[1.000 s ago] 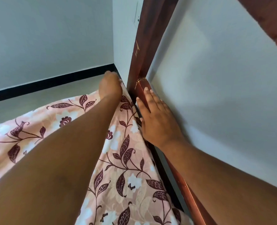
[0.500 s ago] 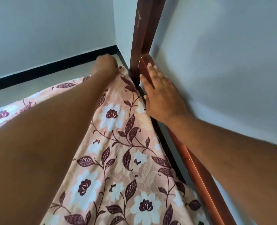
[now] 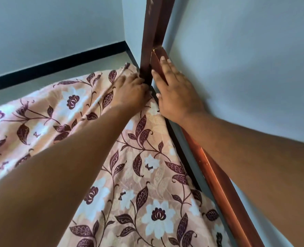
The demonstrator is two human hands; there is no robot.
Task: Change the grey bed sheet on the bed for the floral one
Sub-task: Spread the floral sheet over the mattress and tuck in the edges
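Pink floral sheet (image 3: 144,175) bunched in curled left fingers (image 3: 139,83); right fingers (image 3: 167,68) flat on wooden rail (image 3: 219,175).

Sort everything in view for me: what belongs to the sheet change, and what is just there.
Belongs to the job:
floral sheet, spread over the bed
left hand, on the sheet's corner beside the bed post
right hand, flat on the side rail

Just there:
wall
black skirting
floor

No grey sheet shows.
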